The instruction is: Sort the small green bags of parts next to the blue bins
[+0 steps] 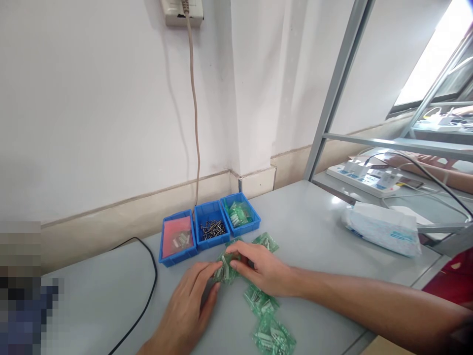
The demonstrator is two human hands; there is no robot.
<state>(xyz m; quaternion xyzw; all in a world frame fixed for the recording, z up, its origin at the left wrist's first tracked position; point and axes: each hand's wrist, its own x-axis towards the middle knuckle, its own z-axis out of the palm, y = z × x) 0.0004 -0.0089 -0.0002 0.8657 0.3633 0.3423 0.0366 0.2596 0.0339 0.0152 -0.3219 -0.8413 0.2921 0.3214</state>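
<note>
Between my two hands is a small green plastic bag (224,272) with silvery metal pieces inside. My left hand (194,301) grips its left edge, with fingers above and thumb below. My right hand (264,266) pinches its upper right side, partly covering it. Behind my right hand lies another green bag (266,241). Nearer to me, below my right wrist, are a green bag with metal parts (261,301) and a fuller one (274,337).
Three blue bins stand by the wall: one with a pink sheet and a bag of pale pieces (161,246), one of dark screws (212,244), one of green bags (244,229). A black cable (153,281) crosses the left side; a tissue pack (382,229) lies right by a metal frame (334,88).
</note>
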